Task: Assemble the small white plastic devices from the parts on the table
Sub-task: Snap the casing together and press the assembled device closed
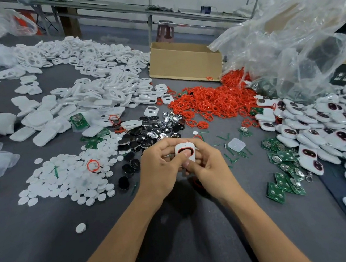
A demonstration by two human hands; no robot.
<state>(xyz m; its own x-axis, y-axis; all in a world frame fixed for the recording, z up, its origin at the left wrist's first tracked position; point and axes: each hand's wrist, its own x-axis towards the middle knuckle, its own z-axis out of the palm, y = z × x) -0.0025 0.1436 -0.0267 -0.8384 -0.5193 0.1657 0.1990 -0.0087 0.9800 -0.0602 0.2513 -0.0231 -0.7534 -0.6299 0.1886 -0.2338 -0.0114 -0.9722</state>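
Both hands meet above the grey table – the left hand and right hand each curl their fingers around one white device, thumbs pressing its face. White discs lie left, red rings behind, finished devices piled right

Small white device, red-ringed dark opening, held seemingly face-up.

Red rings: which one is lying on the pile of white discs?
The lone red ring left of the left hand; most others are heaped near the plastic bag.
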